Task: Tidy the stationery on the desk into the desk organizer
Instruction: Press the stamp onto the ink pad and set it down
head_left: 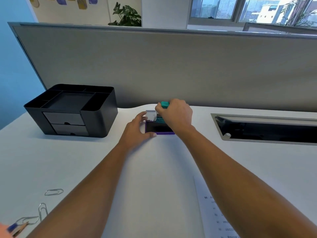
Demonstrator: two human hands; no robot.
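"Stationery (159,124) sits mid-desk, right of the desk organizer (100,121) and apart from it. Which piece do you have?"

"Your right hand (176,115) pinches a teal piece (165,104) in its fingertips, held above the far edge of the purple pad (159,133). Your left hand (137,129) curls round the pad's left end, with the thumb on the near edge and the forefinger against a small white box (151,115)."

"So which step is this?"

"I'd call it the first pick-up. Nothing shows in the organizer's top compartments from here. Next you carry the teal piece left and drop it into one of them. The pad is flat and wide, so it probably wants the big middle tray."

"And after that?"

"The paper clips (54,192) and pencil (18,228) lie by your left elbow, well away. You may need to pull open one of the two front drawers (64,118) for the clips."

"What can't you tell?"

"What the teal piece is, since your fingers cover most of it. A ribbed teal bit (161,119) between your hands is too small to name. The pencil is cut off at the corner, and the printed sheet (217,212) runs out of view."
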